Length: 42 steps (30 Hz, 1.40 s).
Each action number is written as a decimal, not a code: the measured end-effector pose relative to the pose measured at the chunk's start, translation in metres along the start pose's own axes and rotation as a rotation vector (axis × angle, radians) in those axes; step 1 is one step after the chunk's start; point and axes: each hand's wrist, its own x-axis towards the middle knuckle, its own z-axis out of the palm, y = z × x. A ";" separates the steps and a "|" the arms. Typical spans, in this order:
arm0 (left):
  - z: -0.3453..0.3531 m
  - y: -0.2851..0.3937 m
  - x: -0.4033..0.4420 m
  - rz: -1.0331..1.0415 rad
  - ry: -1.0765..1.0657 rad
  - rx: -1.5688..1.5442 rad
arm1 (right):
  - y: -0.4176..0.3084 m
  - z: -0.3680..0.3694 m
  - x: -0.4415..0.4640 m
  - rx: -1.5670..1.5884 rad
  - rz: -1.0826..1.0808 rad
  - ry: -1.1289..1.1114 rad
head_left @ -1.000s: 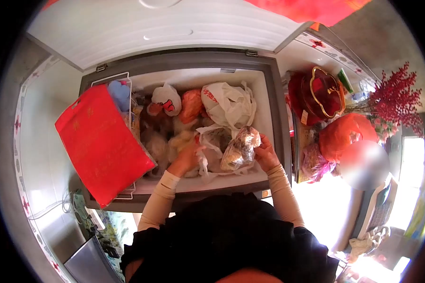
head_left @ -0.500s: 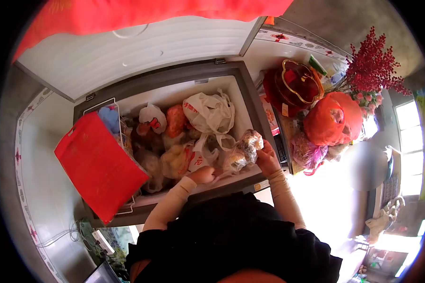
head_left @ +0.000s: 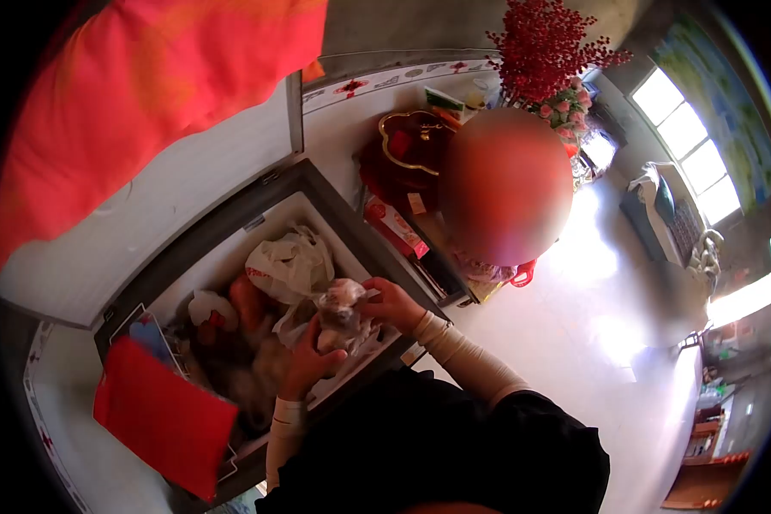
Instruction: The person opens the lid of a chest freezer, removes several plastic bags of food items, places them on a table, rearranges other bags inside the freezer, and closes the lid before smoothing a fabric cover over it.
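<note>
A clear plastic bag of food [head_left: 343, 300] is held up over the near right corner of an open chest freezer [head_left: 338, 184]. My right hand [head_left: 392, 307] grips the bag from the right, fingers closed on its side. My left hand [head_left: 304, 367] is cupped round the bag's lower left part, between thumb and fingers. What food is inside cannot be made out. Just behind it in the freezer lies a white plastic carrier bag [head_left: 291, 261]. Further left are an orange-red bag [head_left: 247, 300] and a white bag with a red print [head_left: 212, 310].
A red sheet [head_left: 167, 415] lies over a wire basket [head_left: 176, 347] at the freezer's left end. The raised lid [head_left: 158, 218] has a red cloth [head_left: 171, 111] draped on it. To the right stand a dark red tray [head_left: 415, 141] and red berry branches [head_left: 544, 47].
My view has turned to the right. My left hand has risen from the freezer's near edge to the bag of food, which my right hand still grips.
</note>
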 end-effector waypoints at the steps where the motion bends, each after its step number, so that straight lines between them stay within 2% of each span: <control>1: 0.002 -0.003 0.003 0.011 0.038 -0.001 | -0.004 0.001 -0.001 -0.099 -0.007 0.009; 4: 0.016 -0.001 0.007 -0.092 0.129 -0.057 | -0.009 0.002 -0.005 -0.270 -0.065 0.055; 8: 0.027 -0.016 0.016 -0.102 0.159 -0.197 | -0.027 -0.011 -0.013 -0.449 -0.161 0.028; 10: 0.027 -0.025 0.018 -0.198 0.073 -0.579 | -0.021 -0.038 -0.003 -0.493 -0.419 0.123; 11: 0.033 -0.019 0.019 -0.194 0.074 -0.577 | -0.047 -0.047 -0.013 -0.803 -0.498 0.389; 13: 0.046 -0.004 0.015 -0.082 0.048 -0.668 | -0.072 -0.099 -0.002 -1.145 -0.865 0.832; 15: 0.048 -0.002 0.016 -0.077 0.072 -0.688 | -0.095 -0.154 0.000 -1.400 -0.785 1.168; 17: 0.051 0.002 0.016 -0.063 0.102 -0.708 | -0.100 -0.204 0.001 -1.557 -0.514 1.292; 19: 0.054 0.009 0.015 -0.091 0.187 -0.737 | -0.101 -0.235 0.000 -1.594 -0.302 1.248; 21: 0.052 0.002 0.017 -0.051 0.163 -0.747 | -0.097 -0.251 0.001 -1.576 -0.297 1.214; 23: 0.061 0.010 0.021 -0.019 0.136 -0.755 | -0.100 -0.243 0.000 -1.528 -0.451 1.209; 25: 0.079 0.033 0.028 0.040 0.138 -0.718 | -0.101 -0.216 -0.005 -1.386 -0.741 1.132; 27: 0.080 0.015 0.042 -0.011 0.130 -0.710 | -0.092 -0.182 -0.010 -0.989 -0.863 0.756; 28: 0.081 0.006 0.048 -0.058 0.105 -0.708 | -0.076 -0.164 -0.014 -0.708 -0.766 0.482; 29: 0.083 0.003 0.054 -0.066 0.105 -0.700 | -0.059 -0.152 -0.018 -0.317 -0.547 0.200; 30: 0.085 0.002 0.061 0.086 0.065 -0.068 | -0.045 -0.142 -0.023 0.072 -0.320 -0.075; 32: 0.093 0.008 0.079 0.388 -0.055 1.193 | -0.036 -0.134 -0.034 0.074 -0.294 -0.132; 33: 0.110 0.013 0.090 0.156 -0.041 0.809 | -0.033 -0.134 -0.037 0.059 -0.264 -0.200; 34: 0.129 0.023 0.103 -0.035 0.051 0.414 | -0.025 -0.137 -0.037 -0.021 -0.329 -0.184; 38: 0.161 0.013 0.138 -0.158 -0.051 -0.049 | -0.027 -0.172 -0.054 0.089 -0.306 -0.106; 40: 0.175 0.006 0.154 -0.370 -0.139 -0.194 | -0.026 -0.185 -0.064 0.079 -0.407 -0.141; 42: 0.194 0.004 0.164 -0.410 -0.155 -0.201 | -0.017 -0.197 -0.069 0.105 -0.395 -0.078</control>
